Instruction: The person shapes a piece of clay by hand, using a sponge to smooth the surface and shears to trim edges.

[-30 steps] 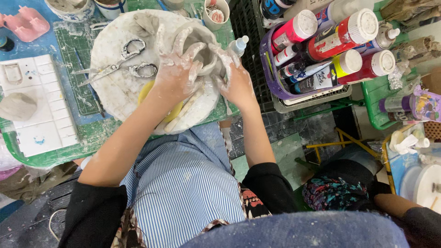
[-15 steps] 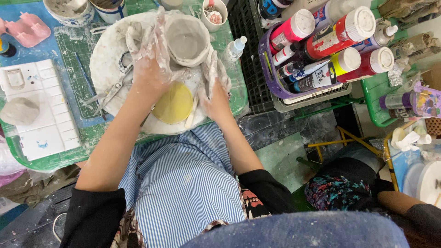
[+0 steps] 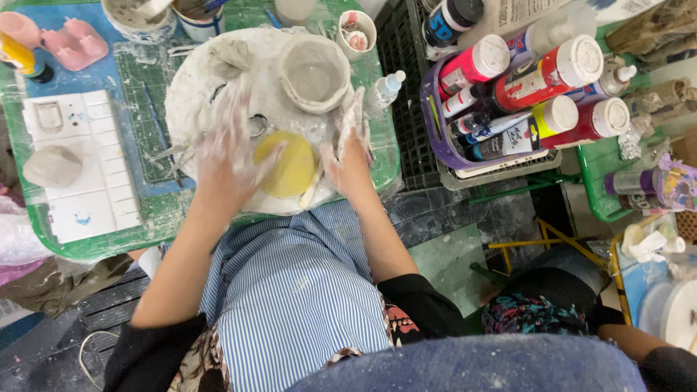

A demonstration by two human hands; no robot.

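Sponge (image 3: 288,165), edge under blurred left hand (image 3: 229,156)

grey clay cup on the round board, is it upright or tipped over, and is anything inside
Upright: the grey clay cup stands on the white round board, mouth facing up. Its hollow looks empty; only bare clay shows inside.

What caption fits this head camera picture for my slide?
Clay-covered left hand and right hand flank a yellow sponge on a round board, below a grey clay cup.
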